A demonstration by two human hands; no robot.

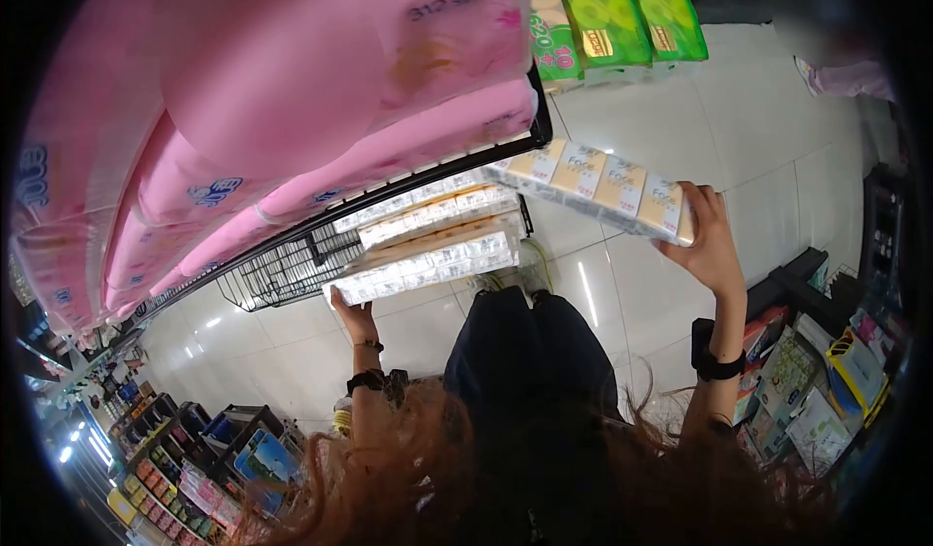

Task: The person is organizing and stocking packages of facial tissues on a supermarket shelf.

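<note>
My right hand [711, 240] is closed around the right end of a long clear-wrapped multipack of tissues [593, 188] with cream and white packets. This pack is held out over the floor, its far end near the corner of a black wire rack [540, 109]. On the left, my left hand [354, 319] grips the lower left end of a white tissue multipack [428, 269], its fingers partly hidden behind the pack. More white and cream tissue packs [437, 214] lie in a row just behind that one, at the lower wire shelf.
Large pink tissue bags [321, 148] fill the shelf above. Green toilet-roll packs [612, 12] stand beyond the rack's corner. An open wire basket section [282, 269] lies to the left. Shelves of books or packets [812, 391] border the right side, above tiled floor [583, 293].
</note>
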